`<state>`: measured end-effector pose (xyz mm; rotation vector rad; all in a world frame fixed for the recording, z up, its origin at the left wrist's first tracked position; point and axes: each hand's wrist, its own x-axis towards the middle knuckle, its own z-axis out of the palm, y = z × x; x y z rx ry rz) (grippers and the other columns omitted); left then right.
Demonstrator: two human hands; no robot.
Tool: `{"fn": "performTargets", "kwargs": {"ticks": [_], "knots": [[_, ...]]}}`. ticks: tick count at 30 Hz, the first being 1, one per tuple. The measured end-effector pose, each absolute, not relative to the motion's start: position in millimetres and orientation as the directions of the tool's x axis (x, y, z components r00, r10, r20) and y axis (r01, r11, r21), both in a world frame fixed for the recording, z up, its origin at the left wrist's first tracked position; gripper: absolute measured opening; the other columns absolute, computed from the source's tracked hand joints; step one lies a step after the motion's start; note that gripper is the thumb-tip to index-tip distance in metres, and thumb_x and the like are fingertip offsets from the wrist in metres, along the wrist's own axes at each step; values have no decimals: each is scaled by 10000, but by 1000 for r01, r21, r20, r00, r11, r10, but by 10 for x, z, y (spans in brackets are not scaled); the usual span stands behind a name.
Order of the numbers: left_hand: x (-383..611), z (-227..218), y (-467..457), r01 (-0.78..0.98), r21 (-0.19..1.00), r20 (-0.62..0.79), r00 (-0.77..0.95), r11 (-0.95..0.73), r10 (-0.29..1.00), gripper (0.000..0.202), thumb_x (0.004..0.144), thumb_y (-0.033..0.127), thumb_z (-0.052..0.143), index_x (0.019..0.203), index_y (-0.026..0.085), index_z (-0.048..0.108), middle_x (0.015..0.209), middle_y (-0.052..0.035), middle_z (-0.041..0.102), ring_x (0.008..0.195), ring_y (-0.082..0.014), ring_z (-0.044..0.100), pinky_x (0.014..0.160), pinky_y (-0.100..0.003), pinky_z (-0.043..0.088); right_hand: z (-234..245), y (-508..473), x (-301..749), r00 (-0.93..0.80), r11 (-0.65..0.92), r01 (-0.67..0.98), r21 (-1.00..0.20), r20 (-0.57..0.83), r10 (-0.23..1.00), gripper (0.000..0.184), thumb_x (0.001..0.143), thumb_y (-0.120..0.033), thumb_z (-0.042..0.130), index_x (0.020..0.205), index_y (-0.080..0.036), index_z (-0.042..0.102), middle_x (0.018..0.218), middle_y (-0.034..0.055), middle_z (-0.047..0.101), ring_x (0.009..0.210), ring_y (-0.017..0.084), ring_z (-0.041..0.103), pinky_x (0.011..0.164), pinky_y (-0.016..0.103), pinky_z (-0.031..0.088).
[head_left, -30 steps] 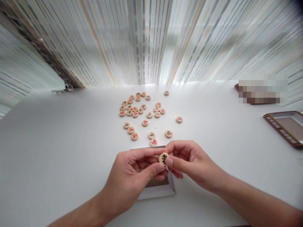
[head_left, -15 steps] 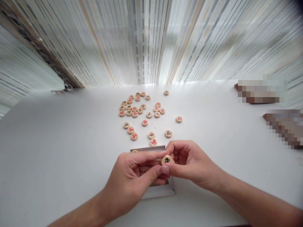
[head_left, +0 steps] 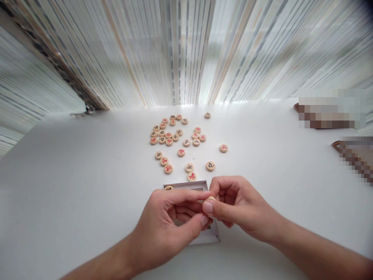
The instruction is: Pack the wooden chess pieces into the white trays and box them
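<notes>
A xiangqi piece [head_left: 211, 198], a small pale wooden disc, is pinched between the thumb and fingers of my right hand [head_left: 237, 204]; the thumb covers most of it. My left hand [head_left: 167, 223] is beside it, its index fingertip against the piece or the right fingers, I cannot tell which. The left thumb and index are spread apart. Both hands hover over a shallow open box [head_left: 186, 182], largely hidden beneath them. At the box's far left corner another xiangqi piece [head_left: 169, 188] is partly covered by my left hand.
Several xiangqi pieces [head_left: 169, 135] with red or black characters lie scattered on the white table [head_left: 87, 175] beyond the box. A red-marked piece [head_left: 191, 176] is closest to its far edge. Two blurred-out objects [head_left: 326, 112] stand at the right. Striped curtains [head_left: 186, 50] hang behind the table.
The piece has turned, so its black character no longer shows. My left thumb has come away from it, and my right thumb now covers it. The view has shifted slightly.
</notes>
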<state>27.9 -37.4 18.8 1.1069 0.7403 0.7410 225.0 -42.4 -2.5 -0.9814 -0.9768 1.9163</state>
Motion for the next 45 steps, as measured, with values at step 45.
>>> {"fn": "performTargets", "kwargs": {"ticks": [45], "knots": [[253,115,-357,-230,936,-123,494,266,861,244,893,89,841,1104,210,857,863,-35,865,749,-133,821,725,-174,674,-31,-420,2274,-446,-310,-273,-911,-166,880,332,940,-413,816,807,-138,685,689,17,660,566,93,544,557,221,440]]}}
